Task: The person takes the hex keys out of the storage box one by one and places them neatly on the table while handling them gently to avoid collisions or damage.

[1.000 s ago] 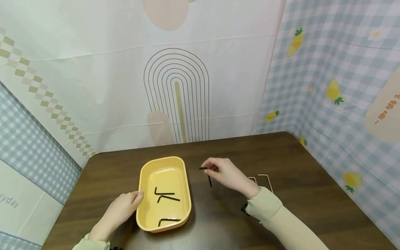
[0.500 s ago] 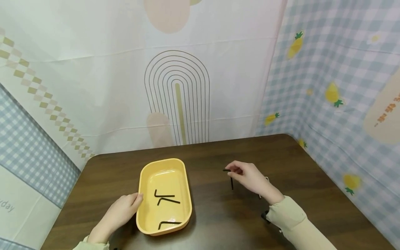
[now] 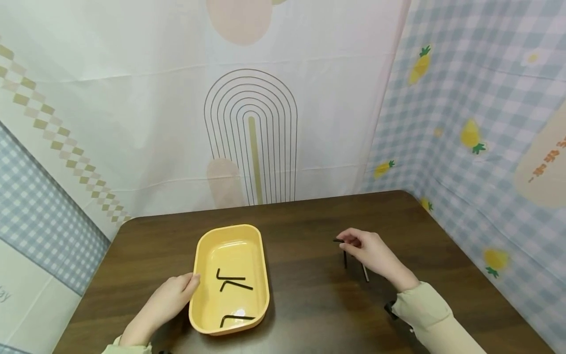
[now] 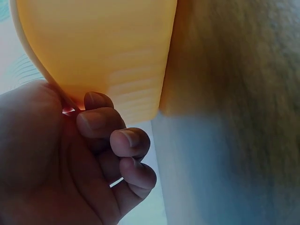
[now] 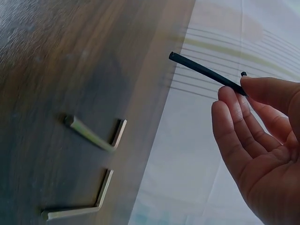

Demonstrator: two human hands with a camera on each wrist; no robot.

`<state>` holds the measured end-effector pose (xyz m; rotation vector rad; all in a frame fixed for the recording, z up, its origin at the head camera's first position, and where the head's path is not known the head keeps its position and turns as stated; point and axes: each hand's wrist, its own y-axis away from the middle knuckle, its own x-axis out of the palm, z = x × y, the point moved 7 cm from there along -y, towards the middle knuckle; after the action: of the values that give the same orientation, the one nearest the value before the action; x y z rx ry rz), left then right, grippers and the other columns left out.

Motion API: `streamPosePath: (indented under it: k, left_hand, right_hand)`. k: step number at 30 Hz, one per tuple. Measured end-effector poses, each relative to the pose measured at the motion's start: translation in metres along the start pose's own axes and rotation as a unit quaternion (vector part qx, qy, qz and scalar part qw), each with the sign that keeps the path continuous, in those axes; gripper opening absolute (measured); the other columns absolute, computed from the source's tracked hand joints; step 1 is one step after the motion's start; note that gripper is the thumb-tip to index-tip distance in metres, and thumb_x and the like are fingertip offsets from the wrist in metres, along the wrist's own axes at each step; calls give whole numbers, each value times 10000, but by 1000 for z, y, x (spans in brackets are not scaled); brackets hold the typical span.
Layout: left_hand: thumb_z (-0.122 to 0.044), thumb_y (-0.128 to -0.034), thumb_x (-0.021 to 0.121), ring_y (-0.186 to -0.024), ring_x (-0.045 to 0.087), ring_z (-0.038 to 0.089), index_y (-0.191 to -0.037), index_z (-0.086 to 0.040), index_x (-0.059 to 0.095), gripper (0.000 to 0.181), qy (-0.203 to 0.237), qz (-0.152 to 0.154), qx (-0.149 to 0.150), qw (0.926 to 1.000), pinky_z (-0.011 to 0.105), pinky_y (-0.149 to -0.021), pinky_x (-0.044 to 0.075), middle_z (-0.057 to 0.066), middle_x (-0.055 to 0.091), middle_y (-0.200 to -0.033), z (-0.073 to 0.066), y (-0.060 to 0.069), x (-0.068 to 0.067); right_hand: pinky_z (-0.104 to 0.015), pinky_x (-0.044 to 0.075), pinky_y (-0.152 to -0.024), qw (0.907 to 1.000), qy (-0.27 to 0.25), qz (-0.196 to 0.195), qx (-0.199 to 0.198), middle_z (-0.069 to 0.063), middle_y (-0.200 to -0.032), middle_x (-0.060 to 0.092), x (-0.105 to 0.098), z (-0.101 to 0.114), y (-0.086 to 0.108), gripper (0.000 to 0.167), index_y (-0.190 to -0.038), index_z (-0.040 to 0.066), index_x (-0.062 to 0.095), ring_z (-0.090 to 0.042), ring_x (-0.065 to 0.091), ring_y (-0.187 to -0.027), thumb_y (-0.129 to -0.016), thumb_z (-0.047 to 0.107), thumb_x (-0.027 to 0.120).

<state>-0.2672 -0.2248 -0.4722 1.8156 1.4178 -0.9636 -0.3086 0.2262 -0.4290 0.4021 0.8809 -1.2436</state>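
My left hand (image 3: 164, 301) pinches the left rim of a yellow tray (image 3: 230, 253), with the thumb over the edge and the fingers (image 4: 102, 121) curled against the outer wall. Inside the tray lie three black hex keys: one hex key (image 3: 232, 279) and a second hex key (image 3: 239, 284) near the middle, and a third (image 3: 238, 317) by the near end. To the right, above the table, my right hand (image 3: 373, 254) pinches another black hex key (image 5: 206, 71) between thumb and fingertips. Its long arm points down in the head view.
Two silver hex keys lie on the table below my right hand, one key (image 5: 89, 134) and a second key (image 5: 77, 213); the head view shows only part of one. The dark wooden table (image 3: 305, 295) meets printed cloth hangings (image 3: 336, 123) at the back and sides.
My right hand has moved rightward, away from the tray, carrying the black hex key, and now hides most of the silver keys in the head view. The left hand stays on the tray rim.
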Motion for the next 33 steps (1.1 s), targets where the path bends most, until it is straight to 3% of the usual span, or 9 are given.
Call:
streamPosePath:
  k: [10,17,23,33]
  left_hand:
    - [-279,-1085,468,-1006,670,227,-1141,-10,690,353,301,40,45,9995,486,-885,517,84,718,-1022,1,0,1]
    - [-274,-1085,467,-1038,666,244,-1178,7,685,368,333,-4,17,9994,493,-913,511,99,719,-1065,2,2,3]
    - [-264,-1086,465,-1000,659,198,-1122,-28,697,333,416,-14,-42,9991,473,-896,513,64,715,-1024,3,2,5]
    - [-267,-1089,456,-1056,664,254,-1169,2,684,362,456,75,-90,9989,495,-921,506,103,715,-1076,4,0,5]
  right_hand:
    - [-300,529,-698,9999,15,-26,122,30,-957,676,-5,-6,-2,167,-1148,129,694,-116,628,-813,-984,141,668]
    - [-282,503,-669,9995,-46,304,52,50,-921,664,8,-6,-3,153,-1133,119,694,-95,592,-772,-983,136,668]
    - [-281,506,-678,9990,-42,441,17,59,-907,659,17,-10,-2,137,-1113,119,696,-80,593,-772,-980,131,668]
    - [-288,502,-667,9985,-58,534,101,43,-908,667,26,-18,-5,133,-1114,116,695,-84,590,-762,-990,144,655]
